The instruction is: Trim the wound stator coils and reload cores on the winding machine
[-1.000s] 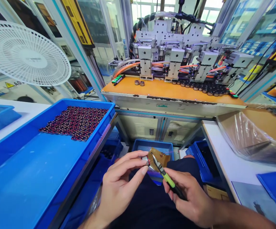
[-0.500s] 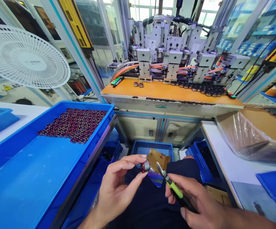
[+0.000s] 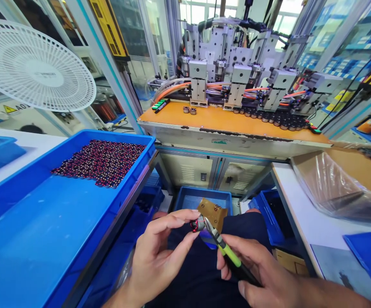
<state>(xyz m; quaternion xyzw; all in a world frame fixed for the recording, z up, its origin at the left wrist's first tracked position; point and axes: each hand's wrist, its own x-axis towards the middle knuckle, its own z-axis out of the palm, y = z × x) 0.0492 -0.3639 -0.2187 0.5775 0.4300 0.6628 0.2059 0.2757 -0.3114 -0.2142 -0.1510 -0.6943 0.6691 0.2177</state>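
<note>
Between the thumb and fingers of my left hand [image 3: 163, 246] is a small round motor stator [image 3: 199, 224], grey on its side with red windings showing at the end. My right hand [image 3: 252, 265] is wrapped round a pair of pliers [image 3: 228, 252] with green and black handles. The narrow metal jaws of the pliers reach the right end of the stator and appear to touch it. Whether the jaws grip anything there is too small to tell.
On my left a long blue tray [image 3: 60, 222] holds many stators [image 3: 104, 162]. Ahead, a machine [image 3: 237, 72] stands over an orange worktop [image 3: 211, 122] with rows of dark parts. Below is a blue bin [image 3: 204, 194]; at right, a plastic-lined carton [image 3: 329, 184].
The pliers in my right hand have moved left, bringing their jaws from a gap beside the stator up to its right end. My left hand keeps its hold, with the stator turned slightly.
</note>
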